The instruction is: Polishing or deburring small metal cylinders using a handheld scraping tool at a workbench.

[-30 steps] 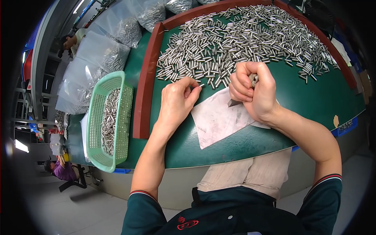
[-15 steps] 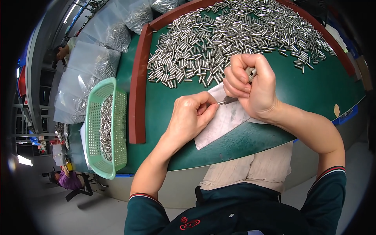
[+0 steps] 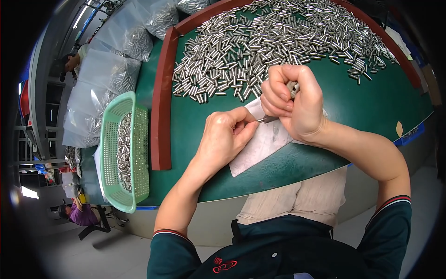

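Observation:
My left hand is closed, pinching a small shiny metal pin between thumb and forefinger. My right hand makes a fist around a hand tool with a dark flat blade and a pale handle whose end shows inside the curled fingers. The blade reaches left to the pin and appears to meet its end; the exact contact is too small to tell. Under both hands a stained whitish cloth or sheet lies on the green table. Beyond them spreads a large heap of similar metal pins.
Dark red wooden strips border the heap on the left, back and right. Left of them stands a green plastic basket with pins inside. Clear bags of pins line the far left. Another person sits in the left background.
Both hands keep nearly the same pose and hold. The whole view has shifted slightly left, and my right fist has tilted a little.

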`<move>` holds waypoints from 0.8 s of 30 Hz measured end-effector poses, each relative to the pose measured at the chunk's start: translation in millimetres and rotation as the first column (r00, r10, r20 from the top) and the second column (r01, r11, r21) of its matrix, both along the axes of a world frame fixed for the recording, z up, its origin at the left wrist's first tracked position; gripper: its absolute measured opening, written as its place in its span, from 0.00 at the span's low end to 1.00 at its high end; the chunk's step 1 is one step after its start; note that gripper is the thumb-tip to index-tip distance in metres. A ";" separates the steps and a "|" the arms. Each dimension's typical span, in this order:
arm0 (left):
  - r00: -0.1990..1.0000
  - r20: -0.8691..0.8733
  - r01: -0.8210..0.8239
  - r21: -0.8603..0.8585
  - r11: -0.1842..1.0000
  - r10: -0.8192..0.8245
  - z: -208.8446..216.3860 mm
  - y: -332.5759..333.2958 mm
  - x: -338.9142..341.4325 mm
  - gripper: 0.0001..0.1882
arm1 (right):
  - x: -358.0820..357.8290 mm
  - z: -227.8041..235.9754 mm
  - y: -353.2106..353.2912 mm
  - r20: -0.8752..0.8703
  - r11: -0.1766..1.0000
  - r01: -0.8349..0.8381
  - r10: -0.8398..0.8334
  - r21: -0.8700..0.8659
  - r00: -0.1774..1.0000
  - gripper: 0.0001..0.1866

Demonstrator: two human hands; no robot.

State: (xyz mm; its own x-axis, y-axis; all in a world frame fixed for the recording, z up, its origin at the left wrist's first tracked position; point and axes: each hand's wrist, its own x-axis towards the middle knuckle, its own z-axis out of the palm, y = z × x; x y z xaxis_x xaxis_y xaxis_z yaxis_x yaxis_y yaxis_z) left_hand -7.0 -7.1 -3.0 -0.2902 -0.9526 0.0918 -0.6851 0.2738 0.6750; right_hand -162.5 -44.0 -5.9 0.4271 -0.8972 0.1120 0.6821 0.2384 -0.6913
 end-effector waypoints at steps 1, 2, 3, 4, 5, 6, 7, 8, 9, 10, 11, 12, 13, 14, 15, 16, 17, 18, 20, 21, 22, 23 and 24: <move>1.000 -0.004 -0.004 0.008 1.000 0.004 -0.2 -0.2 0.1 0.03 | 0.8 -0.1 0.2 -0.020 1.000 0.005 -0.006 -0.017 1.000 0.16; 1.000 -0.006 -0.004 0.011 1.000 0.004 -0.3 -0.2 -0.1 0.03 | 1.1 0.3 0.9 -0.041 0.999 0.011 -0.012 -0.034 0.999 0.16; 1.000 -0.007 0.005 0.006 1.000 -0.005 -0.5 -0.3 -0.2 0.03 | 1.3 0.7 1.6 -0.044 0.999 0.010 -0.011 -0.030 0.999 0.16; 1.000 -0.009 0.014 0.000 1.000 -0.014 -0.7 -0.7 -0.4 0.03 | 1.6 1.0 2.3 -0.057 0.997 0.022 -0.026 -0.069 0.998 0.16; 1.000 -0.011 0.009 0.006 1.000 -0.009 -1.0 -0.8 -0.9 0.03 | 1.9 0.7 3.3 -0.069 0.994 0.029 -0.037 -0.106 0.997 0.16; 1.000 -0.015 0.020 0.005 1.000 -0.020 -0.9 -1.4 -1.6 0.03 | 2.6 0.2 4.4 -0.071 0.995 0.024 -0.031 -0.101 0.997 0.16; 0.999 -0.020 0.031 0.004 1.000 -0.031 -0.9 -1.6 -2.3 0.03 | 3.4 -0.1 5.6 -0.074 0.992 0.043 -0.052 -0.116 0.996 0.16; 1.000 -0.018 0.026 0.008 1.000 -0.025 -0.8 -1.3 -1.6 0.03 | 5.1 -0.8 6.4 -0.072 0.989 0.062 -0.072 -0.131 0.995 0.16; 1.000 -0.011 0.021 0.014 1.000 -0.021 -0.4 -0.7 -0.8 0.03 | 6.3 -1.6 6.3 -0.070 0.990 0.058 -0.067 -0.127 0.995 0.16; 1.000 -0.003 0.017 0.020 1.000 -0.017 -0.1 -0.3 -0.1 0.03 | 7.5 -2.5 5.1 -0.074 0.987 0.057 -0.068 -0.148 0.995 0.16; 1.000 -0.004 0.018 0.022 1.000 -0.018 -0.2 -0.4 -0.8 0.03 | 7.2 -2.7 4.7 -0.081 0.983 0.061 -0.076 -0.171 0.994 0.16; 1.000 -0.006 0.022 0.010 1.000 -0.022 -0.2 -0.8 -1.5 0.03 | 6.9 -2.4 4.6 -0.082 0.983 0.063 -0.078 -0.170 0.994 0.16; 1.000 -0.008 0.027 -0.003 1.000 -0.027 0.1 -1.0 -2.2 0.03 | 6.7 -1.8 4.5 -0.107 0.982 0.063 -0.084 -0.178 0.991 0.16; 1.000 -0.004 0.025 -0.004 1.000 -0.025 0.2 -1.0 -2.3 0.03 | 7.4 -1.3 4.7 -0.128 0.981 0.061 -0.086 -0.187 0.988 0.16; 1.000 -0.006 0.019 -0.003 1.000 -0.019 0.1 -0.9 -2.7 0.03 | 8.4 -1.1 5.3 -0.124 0.980 0.060 -0.085 -0.189 0.989 0.16; 1.000 -0.008 0.015 -0.003 1.000 -0.015 0.4 -0.7 -2.8 0.03 | 9.5 -1.2 6.0 -0.148 0.974 0.080 -0.112 -0.211 0.983 0.16; 1.000 -0.005 0.018 -0.008 1.000 -0.018 0.9 -0.6 -3.9 0.03 | 9.4 -1.3 6.7 -0.172 0.967 0.101 -0.144 -0.236 0.974 0.16; 1.000 -0.002 0.017 -0.005 1.000 -0.017 1.6 -0.7 -5.0 0.03 | 9.0 -1.2 6.4 -0.170 0.965 0.105 -0.149 -0.241 0.974 0.16; 1.000 0.007 0.019 -0.011 1.000 -0.019 2.2 -0.4 -5.3 0.03 | 9.5 -1.5 3.8 -0.186 0.980 0.073 -0.108 -0.184 0.977 0.19; 1.000 0.004 0.024 -0.010 1.000 -0.024 1.5 0.4 -4.1 0.04 | 9.8 -2.7 2.3 -0.164 0.984 0.064 -0.092 -0.169 0.982 0.19; 1.000 0.000 0.028 -0.009 1.000 -0.028 1.1 1.2 -2.9 0.04 | 9.8 -2.8 3.1 -0.157 0.982 0.066 -0.094 -0.177 0.983 0.19; 0.999 -0.024 0.021 -0.018 1.000 -0.021 -0.6 -0.1 -3.4 0.05 | 8.7 -2.1 3.1 -0.144 0.984 0.066 -0.091 -0.168 0.985 0.19; 0.999 -0.049 0.012 -0.027 1.000 -0.014 -1.7 -0.2 -3.8 0.05 | 7.5 -1.7 3.4 -0.132 0.985 0.066 -0.087 -0.159 0.987 0.19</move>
State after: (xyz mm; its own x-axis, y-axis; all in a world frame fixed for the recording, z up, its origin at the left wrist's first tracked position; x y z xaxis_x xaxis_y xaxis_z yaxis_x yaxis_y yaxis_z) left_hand -10.8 -7.3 -4.7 -0.2971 -0.9458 0.1314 -0.6477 0.3007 0.7000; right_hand -154.9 -40.6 -7.5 0.3788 -0.9044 0.1962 0.5900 0.0727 -0.8041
